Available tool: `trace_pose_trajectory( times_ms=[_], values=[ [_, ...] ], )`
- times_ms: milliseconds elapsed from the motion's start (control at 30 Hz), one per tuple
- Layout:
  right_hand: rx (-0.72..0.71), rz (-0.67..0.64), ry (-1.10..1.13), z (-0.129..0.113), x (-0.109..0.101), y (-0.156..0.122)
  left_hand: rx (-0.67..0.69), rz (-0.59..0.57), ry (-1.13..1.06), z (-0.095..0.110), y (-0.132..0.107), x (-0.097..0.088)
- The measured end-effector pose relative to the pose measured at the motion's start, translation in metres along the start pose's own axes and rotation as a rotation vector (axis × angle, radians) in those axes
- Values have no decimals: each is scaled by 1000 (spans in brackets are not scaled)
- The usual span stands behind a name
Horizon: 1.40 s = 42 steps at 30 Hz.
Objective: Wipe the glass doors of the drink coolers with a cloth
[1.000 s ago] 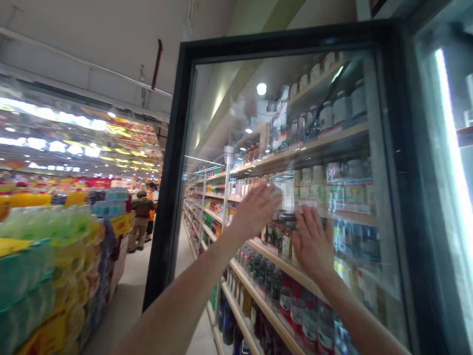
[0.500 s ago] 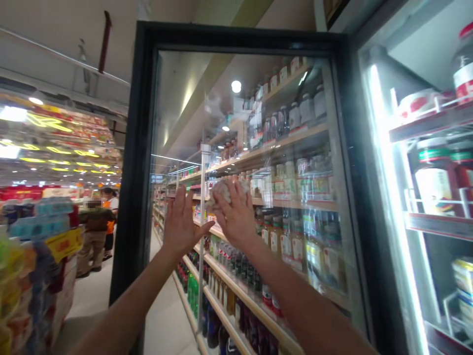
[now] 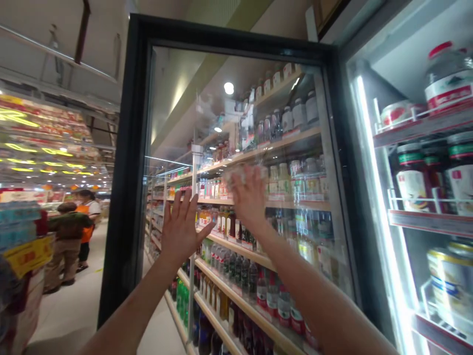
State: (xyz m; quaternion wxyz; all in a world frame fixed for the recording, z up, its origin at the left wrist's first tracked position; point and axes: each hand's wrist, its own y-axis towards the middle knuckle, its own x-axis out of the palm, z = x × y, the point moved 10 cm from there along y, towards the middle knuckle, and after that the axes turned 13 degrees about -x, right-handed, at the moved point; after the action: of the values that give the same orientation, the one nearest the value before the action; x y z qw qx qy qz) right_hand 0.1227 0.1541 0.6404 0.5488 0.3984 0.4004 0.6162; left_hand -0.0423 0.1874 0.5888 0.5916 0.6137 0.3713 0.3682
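A glass cooler door (image 3: 177, 118) with a black frame stands open in front of me. My left hand (image 3: 179, 224) lies against the pane with its fingers spread, holding nothing. To its right and a little higher, my right hand (image 3: 249, 197) presses a crumpled pale cloth (image 3: 232, 176) to the glass. Motion smears this hand and the cloth, and the fingers partly cover the cloth. Whitish smudges or reflections show on the pane above it.
On the right is the lit cooler with bottles (image 3: 412, 172) and cans (image 3: 447, 281) on its racks. Long drink shelves (image 3: 258, 256) show through the glass. To the left, two people (image 3: 68, 241) stand in the aisle beyond stacked goods with a yellow sign (image 3: 29, 256).
My right hand has slid the cloth right and slightly up across the pane. My left hand stays flat on the glass. The view has turned a little to the right.
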Motion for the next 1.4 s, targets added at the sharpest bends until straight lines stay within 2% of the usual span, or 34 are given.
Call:
trace_pose_trajectory(
  times_ms=[33, 67, 100, 133, 167, 233, 267, 300, 333, 367, 433, 467, 500, 533, 567, 600, 667, 700, 733, 767, 800, 867, 900, 933, 967, 1067, 1100, 1133, 1167, 1267, 1300, 1333, 1367, 1400],
  values=[
    [-130, -54, 34, -29, 9, 2, -13, 6, -1, -2, -1, -1],
    [-222, -98, 47, -44, 13, -1, -30, 13, 1, -3, -3, -1],
    [-249, -121, 40, -42, 12, -7, -51, 19, 4, -5, -5, -2],
    [-214, -126, 15, -25, 7, -15, -71, 26, 9, -6, -6, -3],
    [-98, -115, -32, 7, -1, -23, -88, 31, 13, -6, -7, -3],
    [231, -28, -129, 77, -24, -38, -96, 34, 16, -4, -9, -4],
    [365, 18, -162, 99, -33, -43, -97, 34, 16, -3, -9, -5],
    [433, 48, -176, 106, -36, -42, -99, 32, 14, -2, -8, -5],
    [428, 56, -172, 97, -33, -35, -102, 31, 11, -2, -8, -6],
    [341, 40, -149, 75, -26, -22, -105, 28, 6, -2, -7, -6],
    [37, -37, -68, 11, -5, -2, -112, 14, -7, -4, -7, -6],
    [-127, -85, -19, -18, 3, -1, -112, 3, -14, -5, -7, -5],
    [-223, -125, 5, -33, 7, -6, -112, -10, -20, -6, -8, -4],
    [-235, -144, 2, -30, 6, -15, -113, -23, -25, -6, -9, -3],
    [-171, -133, -25, -11, -1, -25, -116, -37, -29, -7, -9, -2],
    [-29, -112, -73, 20, -11, -37, -121, -47, -32, -7, -10, -1],
    [291, 16, -161, 80, -37, -63, -132, -66, -37, -6, -9, 1],
    [385, 73, -179, 94, -46, -72, -141, -75, -39, -6, -8, 2],
    [415, 104, -175, 94, -48, -75, -149, -84, -41, -5, -6, 3],
    [377, 105, -150, 80, -45, -72, -156, -91, -42, -5, -5, 3],
    [282, 65, -103, 57, -37, -65, -162, -101, -44, -5, -6, 2],
    [-5, -95, 26, 0, -13, -55, -175, -128, -40, -7, -11, -1],
    [-93, -169, 69, -16, -6, -57, -179, -140, -33, -8, -17, -3],
    [-108, -202, 75, -17, -5, -62, -180, -153, -22, -10, -26, -6],
    [-48, -193, 48, -4, -10, -69, -176, -165, -8, -12, -36, -9],
    [331, -17, -108, 66, -42, -97, -145, -178, 37, -14, -67, -17],
    [403, 23, -129, 74, -48, -104, -136, -179, 47, -15, -75, -18],
    [418, 37, -124, 69, -48, -106, -135, -175, 52, -15, -79, -19],
    [368, 22, -91, 52, -44, -103, -137, -170, 54, -15, -81, -20],
    [-27, -154, 115, -35, -15, -90, -150, -165, 48, -14, -79, -21],
    [-97, -207, 156, -51, -9, -92, -153, -166, 48, -14, -78, -22],
    [-112, -226, 162, -52, -9, -97, -153, -165, 49, -13, -76, -22],
    [-56, -215, 132, -38, -12, -101, -152, -163, 52, -12, -76, -23],
    [62, -169, 66, -13, -20, -107, -151, -164, 56, -11, -76, -23]
  ],
)
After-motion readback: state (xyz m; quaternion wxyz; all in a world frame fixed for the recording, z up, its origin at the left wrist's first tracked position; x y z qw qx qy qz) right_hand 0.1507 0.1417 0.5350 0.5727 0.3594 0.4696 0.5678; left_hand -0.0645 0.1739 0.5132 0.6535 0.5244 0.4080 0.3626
